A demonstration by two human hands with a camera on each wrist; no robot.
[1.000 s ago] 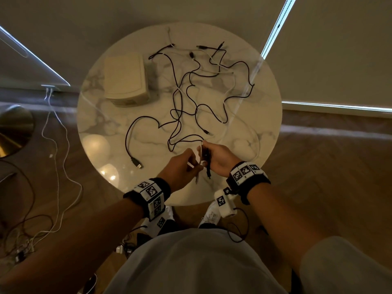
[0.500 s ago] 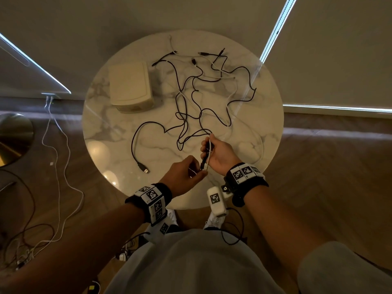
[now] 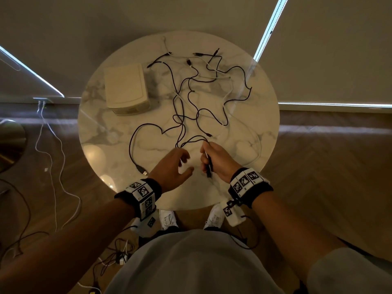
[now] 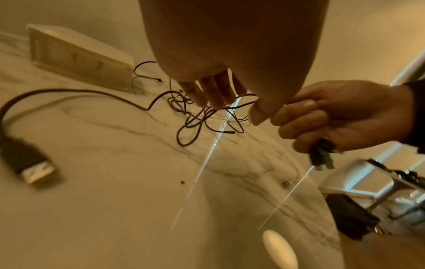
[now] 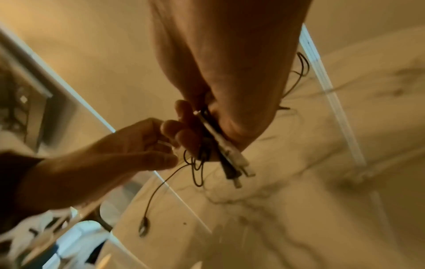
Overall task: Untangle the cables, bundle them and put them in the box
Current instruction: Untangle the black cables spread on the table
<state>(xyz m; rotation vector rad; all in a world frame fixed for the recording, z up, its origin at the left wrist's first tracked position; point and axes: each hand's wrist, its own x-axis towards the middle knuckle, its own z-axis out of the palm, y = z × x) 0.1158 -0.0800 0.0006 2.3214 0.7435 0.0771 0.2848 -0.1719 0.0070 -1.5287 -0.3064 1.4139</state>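
Observation:
Black and white cables [image 3: 191,102] lie tangled across the middle of a round marble table [image 3: 106,128]. My right hand [image 3: 206,160] grips a bunch of cable ends near the front edge; black and white plugs [image 5: 230,163] stick out below its fist. My left hand [image 3: 185,164] hovers just left of it, fingers [image 4: 214,94] straight and spread over the nearest black loops, holding nothing. A cream box [image 3: 126,88], lid down, sits at the back left of the table. One black cable runs forward to a USB plug [image 3: 141,169] left of my left hand.
The table's front edge is right under my wrists. Loose white and dark cables [image 3: 51,145] trail over the wooden floor to the left. My white shoes [image 3: 169,217] stand under the table edge. Blinds with bright slits are behind the table.
My left hand has let go of the cable ends beside my right hand and opened, moving slightly left. My right hand keeps its grip on the plugs.

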